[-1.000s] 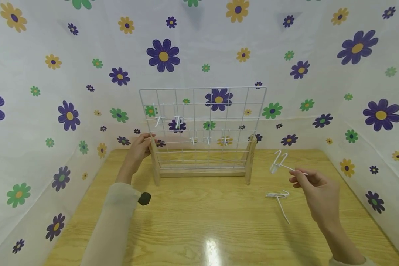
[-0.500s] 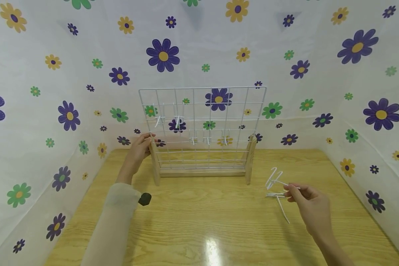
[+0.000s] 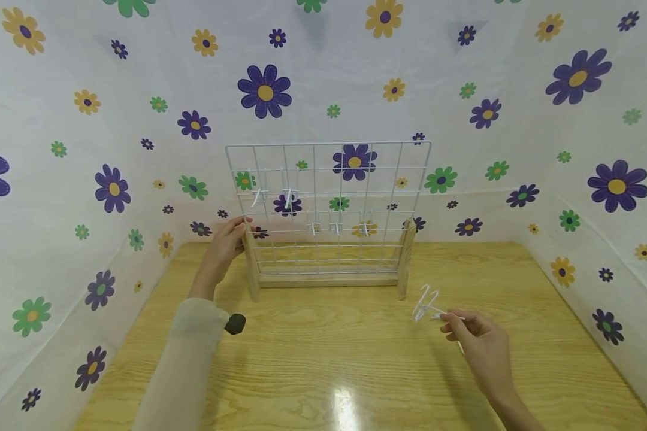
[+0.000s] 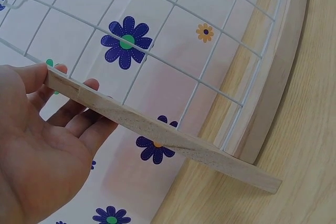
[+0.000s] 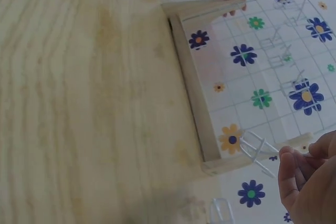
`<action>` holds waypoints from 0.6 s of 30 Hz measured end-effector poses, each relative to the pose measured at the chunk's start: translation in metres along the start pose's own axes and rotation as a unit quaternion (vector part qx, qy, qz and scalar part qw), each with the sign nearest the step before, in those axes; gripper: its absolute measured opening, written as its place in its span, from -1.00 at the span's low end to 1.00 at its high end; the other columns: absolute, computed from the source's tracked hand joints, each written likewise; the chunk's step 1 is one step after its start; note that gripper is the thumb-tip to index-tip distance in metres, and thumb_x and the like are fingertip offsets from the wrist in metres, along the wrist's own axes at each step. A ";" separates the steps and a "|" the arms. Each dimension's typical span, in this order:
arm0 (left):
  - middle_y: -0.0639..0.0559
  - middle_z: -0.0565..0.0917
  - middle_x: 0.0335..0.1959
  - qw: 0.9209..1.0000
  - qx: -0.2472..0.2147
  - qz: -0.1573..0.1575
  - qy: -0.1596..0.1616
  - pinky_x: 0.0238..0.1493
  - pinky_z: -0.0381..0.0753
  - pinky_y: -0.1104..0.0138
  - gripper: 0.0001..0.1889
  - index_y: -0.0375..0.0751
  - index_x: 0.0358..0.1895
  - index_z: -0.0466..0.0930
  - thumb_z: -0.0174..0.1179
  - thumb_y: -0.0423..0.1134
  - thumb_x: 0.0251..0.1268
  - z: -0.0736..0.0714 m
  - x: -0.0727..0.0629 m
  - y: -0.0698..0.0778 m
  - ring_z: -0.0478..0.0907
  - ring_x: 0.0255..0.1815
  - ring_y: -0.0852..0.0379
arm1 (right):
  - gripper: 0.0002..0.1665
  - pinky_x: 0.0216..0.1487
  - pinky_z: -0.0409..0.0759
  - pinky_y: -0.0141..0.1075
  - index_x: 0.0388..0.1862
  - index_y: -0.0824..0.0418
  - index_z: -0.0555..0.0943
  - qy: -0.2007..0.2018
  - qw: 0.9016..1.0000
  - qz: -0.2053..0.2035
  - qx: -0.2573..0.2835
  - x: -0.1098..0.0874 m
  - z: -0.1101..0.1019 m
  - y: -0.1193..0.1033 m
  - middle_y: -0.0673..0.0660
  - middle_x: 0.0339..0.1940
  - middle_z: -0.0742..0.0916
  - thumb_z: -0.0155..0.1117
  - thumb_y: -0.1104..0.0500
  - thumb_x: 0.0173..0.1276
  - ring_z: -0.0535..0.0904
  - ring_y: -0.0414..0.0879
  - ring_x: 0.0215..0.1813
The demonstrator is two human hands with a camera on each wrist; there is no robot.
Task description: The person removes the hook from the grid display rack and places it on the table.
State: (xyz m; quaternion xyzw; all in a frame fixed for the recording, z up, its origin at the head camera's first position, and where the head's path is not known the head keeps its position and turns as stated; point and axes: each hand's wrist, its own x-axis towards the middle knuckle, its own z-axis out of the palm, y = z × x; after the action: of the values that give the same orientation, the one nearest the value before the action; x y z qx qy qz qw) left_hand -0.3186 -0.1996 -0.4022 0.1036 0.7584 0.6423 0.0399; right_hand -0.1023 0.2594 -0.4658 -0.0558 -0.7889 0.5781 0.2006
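Right hand [image 3: 480, 344] pinching a hook [image 3: 422, 310] here, thumb and fingers tight on the stem near its end, prongs jutting beyond them, above the counter [image 3: 313, 353], right of the rack [image 3: 251, 269]! A second hook [image 5: 220, 208] lies partly behind. Left hand [image 3: 223, 245] grips the rack's wooden post near the top.

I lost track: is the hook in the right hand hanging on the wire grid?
No, the right hand holds the white hook over the table, apart from the wire grid.
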 end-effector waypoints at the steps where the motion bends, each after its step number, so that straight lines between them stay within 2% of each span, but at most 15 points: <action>1: -0.48 0.23 0.50 1.000 -0.001 0.001 -0.001 0.58 0.14 -0.08 -0.48 -0.38 0.56 0.14 -0.27 -0.12 0.78 0.000 0.000 0.000 0.11 0.60 -0.30 | -0.75 -0.23 0.75 -0.40 -0.07 0.47 0.71 0.000 1.000 0.003 0.003 -0.001 0.002 0.001 0.03 -0.32 0.83 0.30 0.25 0.54 0.75 -0.16 -0.34; 6: -0.49 0.25 0.49 1.000 -0.004 0.004 0.002 0.58 0.15 -0.08 -0.50 -0.38 0.53 0.17 -0.27 -0.12 0.78 0.000 0.001 -0.001 0.15 0.59 -0.30 | -0.77 -0.24 0.76 -0.37 -0.06 0.46 0.71 -0.014 1.000 0.012 0.018 -0.005 0.011 0.009 -0.06 -0.28 0.82 0.30 0.26 0.54 0.76 -0.12 -0.30; 13: -0.46 0.24 0.51 1.000 -0.001 0.002 0.000 0.58 0.14 -0.08 -0.47 -0.38 0.56 0.15 -0.26 -0.10 0.78 0.000 0.001 -0.003 0.13 0.60 -0.29 | -0.77 -0.22 0.77 -0.34 -0.05 0.48 0.68 -0.025 0.999 0.028 0.024 -0.008 0.021 0.019 0.17 -0.19 0.82 0.28 0.28 0.54 0.76 -0.14 -0.29; 18: -0.47 0.23 0.51 1.000 -0.006 0.008 -0.006 0.59 0.12 -0.08 -0.47 -0.38 0.56 0.12 -0.27 -0.11 0.78 -0.001 0.000 -0.004 0.11 0.60 -0.30 | -0.74 -0.21 0.78 -0.34 -0.01 0.52 0.65 -0.025 0.998 0.045 0.031 -0.007 0.027 0.024 0.22 -0.17 0.82 0.27 0.28 0.55 0.76 -0.15 -0.28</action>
State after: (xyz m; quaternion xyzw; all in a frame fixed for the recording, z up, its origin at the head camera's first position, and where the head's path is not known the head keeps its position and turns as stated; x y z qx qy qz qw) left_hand -0.3196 -0.2008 -0.4062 0.1130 0.7537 0.6463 0.0397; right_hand -0.1096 0.2414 -0.4963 -0.0708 -0.7719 0.6122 0.1561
